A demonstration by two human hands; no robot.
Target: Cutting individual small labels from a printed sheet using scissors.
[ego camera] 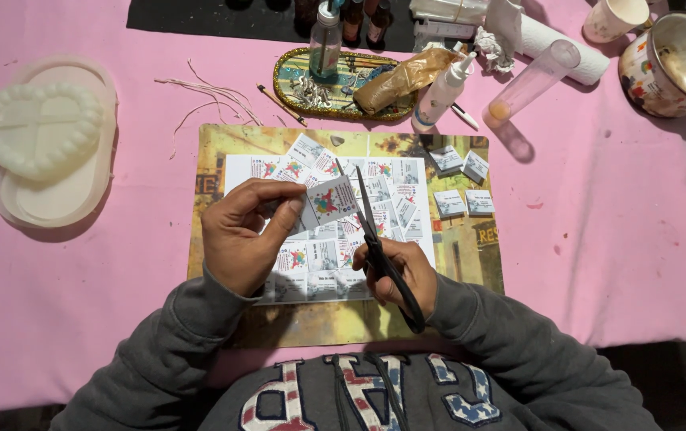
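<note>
A small printed paper square [329, 199] sits pinched between the left hand's [243, 235] thumb and curled fingers, held just above a sheet of uncut printed squares [323, 259]. The right hand [399, 275] is closed through the handles of black scissors [379, 247], blades pointing away beside the square. The sheet lies on a yellowish placemat [463, 239], with four cut squares [461, 183] to the right. The bench wears a pink cloth [614, 239]; a white heart-shaped mould [40, 132] rests far left, an oval tray [343, 88] beyond.
</note>
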